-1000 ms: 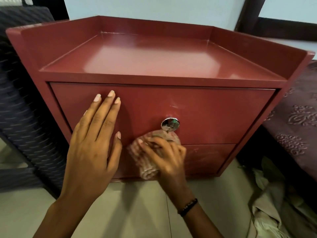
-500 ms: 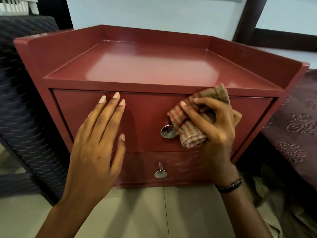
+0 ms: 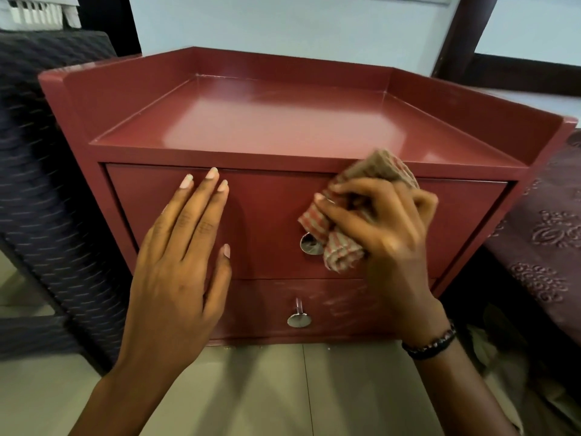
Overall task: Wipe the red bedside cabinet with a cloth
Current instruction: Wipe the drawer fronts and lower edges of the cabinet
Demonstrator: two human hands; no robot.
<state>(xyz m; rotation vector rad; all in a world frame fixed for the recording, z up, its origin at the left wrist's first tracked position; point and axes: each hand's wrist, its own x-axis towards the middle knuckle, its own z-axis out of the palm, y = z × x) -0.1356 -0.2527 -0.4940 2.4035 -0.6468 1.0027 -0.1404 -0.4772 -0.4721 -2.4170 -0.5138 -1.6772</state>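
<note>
The red bedside cabinet (image 3: 283, 121) stands on a tiled floor, with a rimmed top and two drawers, each with a round metal knob. My left hand (image 3: 179, 262) lies flat with straight fingers against the left part of the upper drawer front. My right hand (image 3: 386, 228) grips a bunched red-and-beige striped cloth (image 3: 339, 247) against the right half of the upper drawer, just right of the upper knob (image 3: 309, 244). The lower knob (image 3: 298, 319) is uncovered.
A dark woven chair (image 3: 47, 184) stands close on the left. A maroon patterned bedspread (image 3: 547, 234) lies to the right, with pale crumpled fabric (image 3: 509, 388) on the floor below it. A light wall and dark wooden post are behind.
My right hand carried the cloth up from the lower drawer to the upper drawer, right of the knob, uncovering the lower knob. My left hand stayed pressed on the drawer front.
</note>
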